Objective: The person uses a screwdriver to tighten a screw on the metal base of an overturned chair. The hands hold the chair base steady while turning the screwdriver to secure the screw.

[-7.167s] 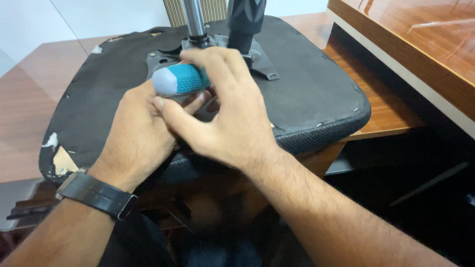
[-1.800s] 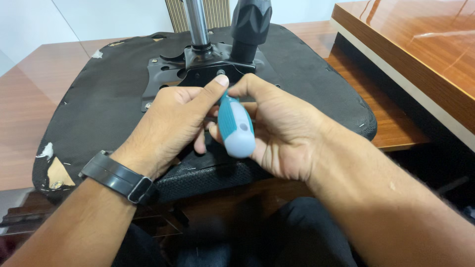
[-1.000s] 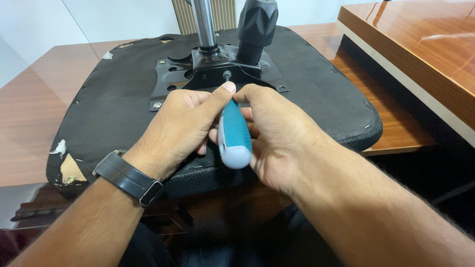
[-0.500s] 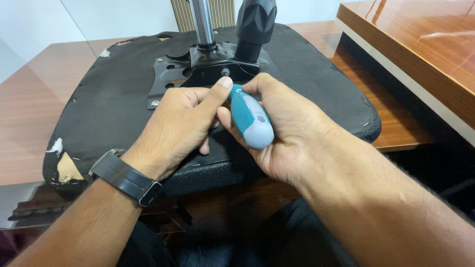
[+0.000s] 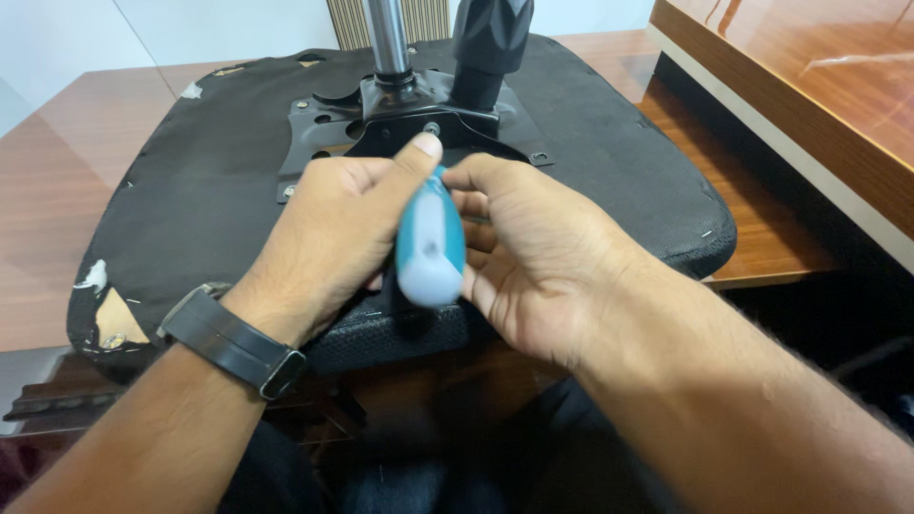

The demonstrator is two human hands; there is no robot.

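Both hands (image 5: 447, 238) grip the blue screwdriver (image 5: 430, 247).

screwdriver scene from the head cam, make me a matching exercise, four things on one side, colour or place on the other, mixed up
Things:
1. screwdriver handle
2. wristwatch
3. metal plate
4. seat underside

Descriptions:
A. on the left wrist
B. black fabric, torn at the near left corner
C. blue and white, between both hands
D. bolted on at the foot of the chrome column

Pairs: 1-C, 2-A, 3-D, 4-B
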